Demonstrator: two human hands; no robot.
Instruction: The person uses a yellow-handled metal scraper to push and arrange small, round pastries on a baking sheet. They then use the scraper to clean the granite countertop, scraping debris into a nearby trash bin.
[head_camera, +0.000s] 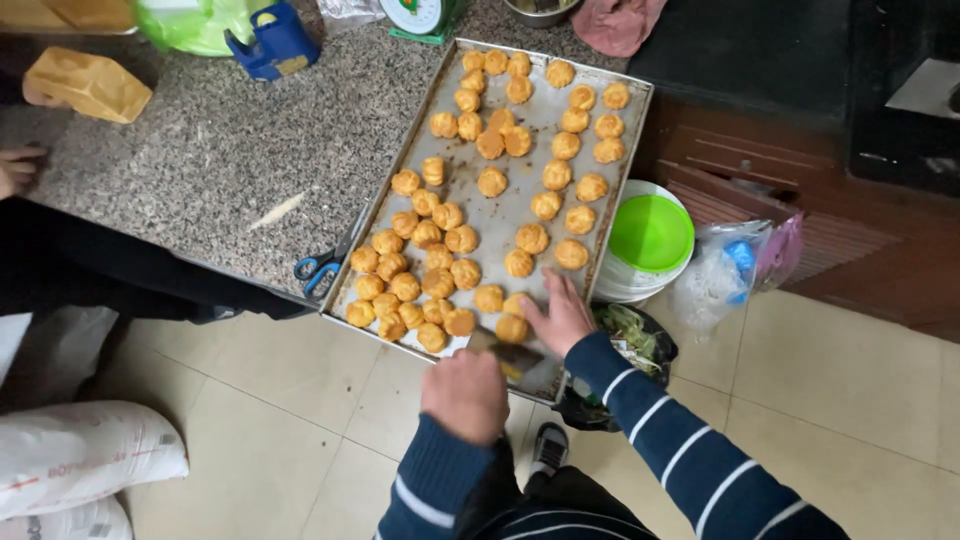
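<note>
A long metal baking tray (600, 150) lies on the speckled stone counter (220, 150), its near end hanging over the edge. Several golden round pastry puffs (490, 182) cover it, packed most tightly at the near left. My left hand (465, 395) is closed around a flat metal scraper (512, 357) whose blade rests on the tray's near end. My right hand (562, 315) lies flat on the tray with fingers spread, touching a puff (512, 328) by the blade. Both sleeves are dark blue with white stripes.
Blue-handled scissors (318, 270) lie beside the tray's left edge. A white bucket with a green lid (650, 235), a plastic bag (715, 275) and a black bag of scraps (635, 340) stand right of the tray. Another person's hand (15, 170) is at far left. White sacks (80, 455) lie on the floor.
</note>
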